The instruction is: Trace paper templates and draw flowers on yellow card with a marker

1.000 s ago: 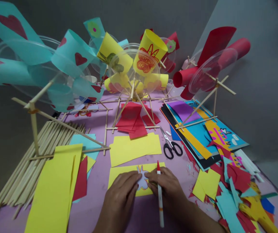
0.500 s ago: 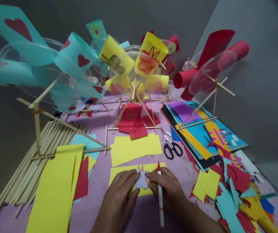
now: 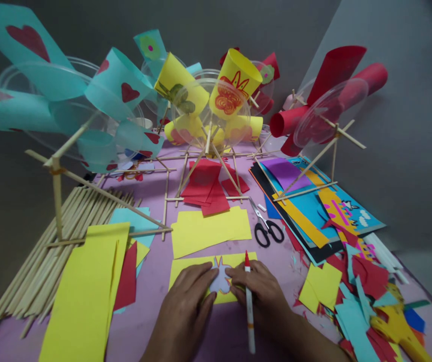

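Observation:
A pale paper butterfly cutout (image 3: 221, 279) with orange-red edges lies on a yellow paper strip (image 3: 185, 265). My left hand (image 3: 190, 291) holds the cutout's left side down, fingertips and thumb pressing at its edge. With a red-tipped marker (image 3: 250, 311) tucked between its fingers, uncapped-looking tip pointing away, my right hand (image 3: 261, 286) rests on the strip. Its index fingertip touches the cutout's right side. Beyond the strip lie more yellow sheets (image 3: 211, 229), and black-handled scissors (image 3: 264, 226) sit to their right.
Stick-framed wheels carry blue (image 3: 117, 85), yellow (image 3: 234, 83) and red (image 3: 329, 90) paper cylinders. Wooden sticks (image 3: 50, 251) and yellow paper (image 3: 80, 296) lie left. Red sheets (image 3: 206, 183) are behind. Paper scraps (image 3: 355, 311), a yellow glue gun (image 3: 400, 322) and coloured sheets (image 3: 314, 211) fill the right.
Almost nothing differs. Both hands, the marker and the cutout stay in place; the view has shifted very slightly.

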`<state>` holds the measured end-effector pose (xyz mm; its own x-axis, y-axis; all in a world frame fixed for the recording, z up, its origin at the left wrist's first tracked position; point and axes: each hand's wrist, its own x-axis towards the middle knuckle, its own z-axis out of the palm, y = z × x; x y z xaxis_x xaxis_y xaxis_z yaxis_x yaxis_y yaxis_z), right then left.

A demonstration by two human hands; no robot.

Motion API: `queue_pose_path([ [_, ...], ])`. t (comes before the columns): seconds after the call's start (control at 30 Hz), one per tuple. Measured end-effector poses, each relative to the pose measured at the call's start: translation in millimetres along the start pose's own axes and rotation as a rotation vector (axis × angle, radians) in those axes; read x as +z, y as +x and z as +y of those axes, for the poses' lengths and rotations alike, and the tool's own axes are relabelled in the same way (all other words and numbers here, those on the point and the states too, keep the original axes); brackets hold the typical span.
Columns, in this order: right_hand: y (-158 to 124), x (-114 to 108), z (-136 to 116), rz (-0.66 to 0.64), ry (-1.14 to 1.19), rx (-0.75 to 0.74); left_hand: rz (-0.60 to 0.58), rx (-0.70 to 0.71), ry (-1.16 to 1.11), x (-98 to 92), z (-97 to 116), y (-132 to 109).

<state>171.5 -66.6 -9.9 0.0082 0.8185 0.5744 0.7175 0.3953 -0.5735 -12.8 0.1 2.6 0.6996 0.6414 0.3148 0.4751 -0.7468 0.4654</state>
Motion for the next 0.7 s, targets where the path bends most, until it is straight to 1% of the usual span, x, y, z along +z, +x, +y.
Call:
queue_pose_path([
  [0.17,-1.1,0.0,0.5,-0.001,0.011,-0.007,0.007,0.006,0.007,-0.6,0.9,-1.1],
  [0.4,-4.9,1.0,0.8,-0.049,0.011,0.026,0.009,0.002,-0.006,-1.3,1.7,-1.0],
  [0.7,-2.9,-0.3,0.9,-0.032,0.000,-0.007,-0.004,0.000,-0.018,1.8,0.6,-2.4],
])
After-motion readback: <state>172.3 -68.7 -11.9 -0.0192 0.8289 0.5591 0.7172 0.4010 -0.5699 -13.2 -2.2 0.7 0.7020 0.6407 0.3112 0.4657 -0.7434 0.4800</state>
